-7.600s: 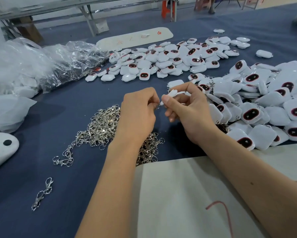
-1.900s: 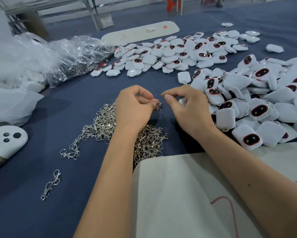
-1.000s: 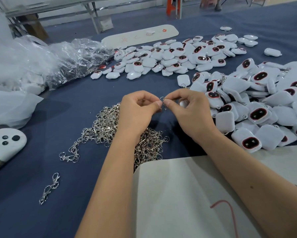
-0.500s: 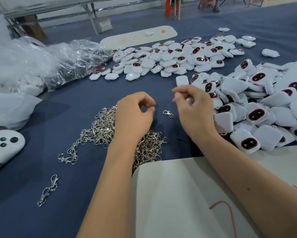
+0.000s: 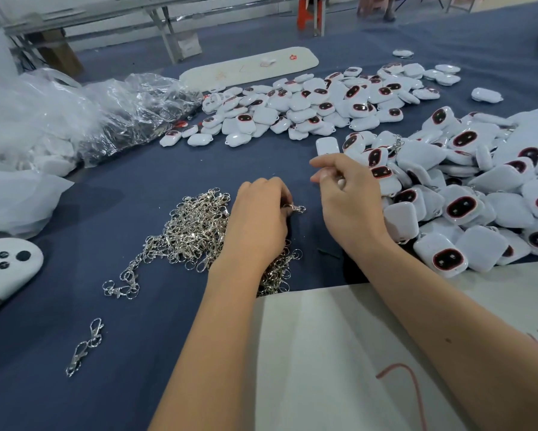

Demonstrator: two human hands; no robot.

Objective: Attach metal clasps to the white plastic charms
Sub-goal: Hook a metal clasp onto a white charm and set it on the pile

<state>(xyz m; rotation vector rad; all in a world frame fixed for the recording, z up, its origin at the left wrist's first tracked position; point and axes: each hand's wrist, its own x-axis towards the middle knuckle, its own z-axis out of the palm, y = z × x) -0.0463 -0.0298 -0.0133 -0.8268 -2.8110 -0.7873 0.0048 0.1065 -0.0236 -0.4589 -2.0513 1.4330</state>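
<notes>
A single metal clasp (image 5: pixel 296 209) lies on the blue cloth between my hands. My left hand (image 5: pixel 258 222) reaches over the heap of silver clasps (image 5: pixel 193 225) and pinches the ring end of that clasp with curled fingertips. My right hand (image 5: pixel 348 200) hovers just right of it, beside the near pile of white charms (image 5: pixel 467 194) with dark red-rimmed faces. Its fingers are curled, and a bit of a white charm (image 5: pixel 341 182) shows among them; the rest is hidden.
A second spread of charms (image 5: pixel 308 104) lies farther back, with a long white board (image 5: pixel 249 68) behind it. Crumpled clear bags (image 5: pixel 106 113) fill the left. A loose clasp pair (image 5: pixel 85 345), a white three-dot piece (image 5: pixel 6 265) and a white sheet (image 5: pixel 339 353) lie near me.
The clasp held between both hands a second ago dropped onto the cloth. My left hand has since moved right and down onto its ring end; my right hand has barely moved.
</notes>
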